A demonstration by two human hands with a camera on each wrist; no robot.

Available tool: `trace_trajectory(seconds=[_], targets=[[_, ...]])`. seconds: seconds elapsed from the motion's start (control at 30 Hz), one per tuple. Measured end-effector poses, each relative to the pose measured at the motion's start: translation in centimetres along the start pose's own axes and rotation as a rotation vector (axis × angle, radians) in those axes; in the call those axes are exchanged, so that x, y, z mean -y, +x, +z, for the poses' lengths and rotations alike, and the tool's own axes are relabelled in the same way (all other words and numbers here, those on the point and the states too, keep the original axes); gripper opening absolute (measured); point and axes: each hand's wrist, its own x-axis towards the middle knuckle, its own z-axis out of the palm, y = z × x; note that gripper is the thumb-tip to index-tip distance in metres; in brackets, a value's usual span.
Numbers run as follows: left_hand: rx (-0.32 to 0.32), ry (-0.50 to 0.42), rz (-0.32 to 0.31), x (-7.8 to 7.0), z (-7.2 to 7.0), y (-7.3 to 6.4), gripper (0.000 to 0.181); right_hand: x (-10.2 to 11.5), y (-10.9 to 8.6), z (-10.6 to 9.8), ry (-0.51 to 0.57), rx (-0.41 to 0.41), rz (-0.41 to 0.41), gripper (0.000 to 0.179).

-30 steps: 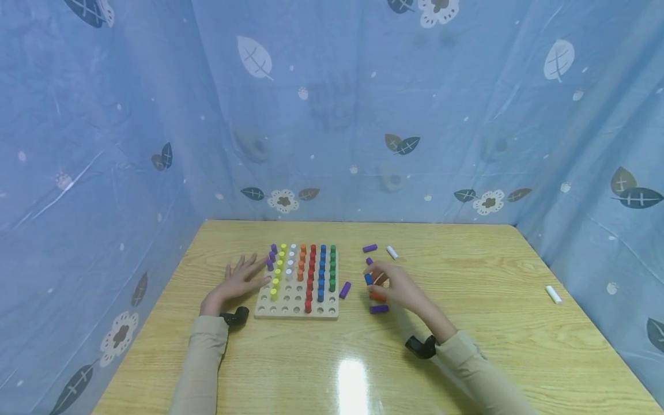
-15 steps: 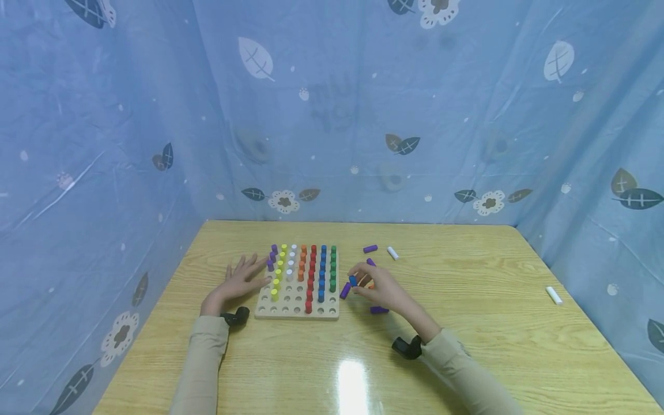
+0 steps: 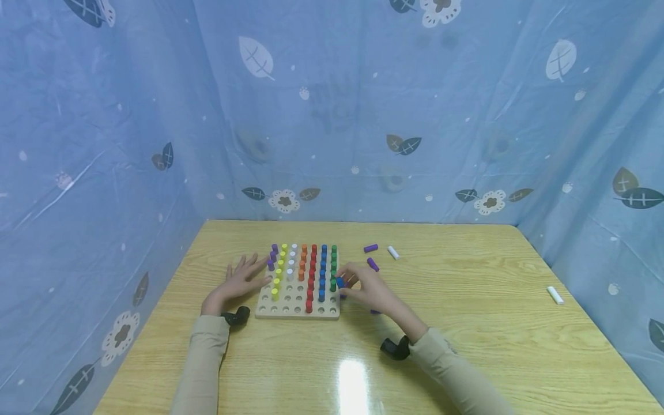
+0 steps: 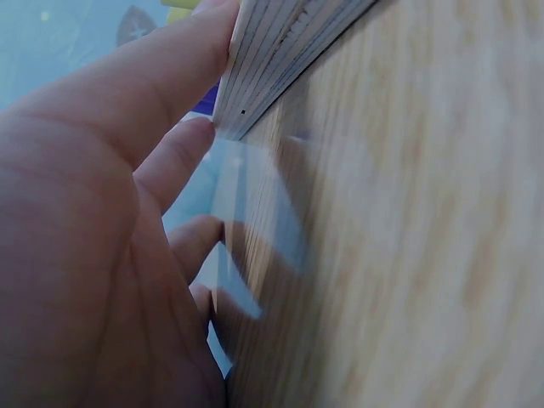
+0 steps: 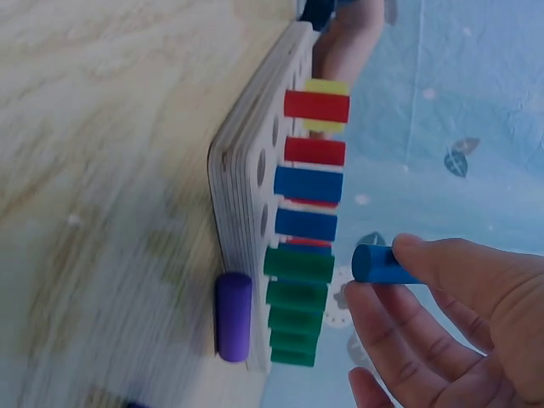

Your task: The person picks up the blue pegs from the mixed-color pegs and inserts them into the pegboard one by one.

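Observation:
My right hand (image 3: 370, 288) pinches a blue peg (image 5: 378, 264) between thumb and fingers. It hovers just right of the wooden pegboard (image 3: 290, 314), near the green pegs (image 5: 297, 265). The board carries rows of purple, yellow, white, orange, red, blue and green pegs, with bare holes along its near side. A red peg (image 3: 309, 306) stands in the nearest row. My left hand (image 3: 238, 283) lies at the board's left edge with spread fingers, and in the left wrist view fingertips touch the board's side (image 4: 280, 59).
A purple peg (image 5: 234, 319) lies against the board's right edge. Farther back lie two purple pegs (image 3: 370, 248) (image 3: 373, 264) and a white peg (image 3: 393, 253). Another white peg (image 3: 555, 295) rests near the table's right edge. My right hand partly covers a purple peg (image 3: 376, 312).
My right hand has carried the blue peg leftward from the loose pegs to the board's right edge. The left hand has stayed in place.

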Motion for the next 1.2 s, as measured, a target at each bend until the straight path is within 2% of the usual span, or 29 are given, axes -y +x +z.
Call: trace_trajectory(seconds=[0.17, 0.6, 1.2], targets=[[0.0, -0.006, 0.002, 0.0, -0.1, 0.0, 0.07, 0.2, 0.3, 0.8, 0.001, 0.021, -0.01, 0.026], [0.005, -0.014, -0.001, -0.1, -0.2, -0.1, 0.069, 0.8, 0.6, 2.3, 0.025, 0.079, 0.036, 0.022], [0.005, -0.01, 0.004, -0.1, -0.2, 0.1, 0.069, 0.6, 0.9, 4.1, 0.021, 0.116, 0.069, 0.021]])
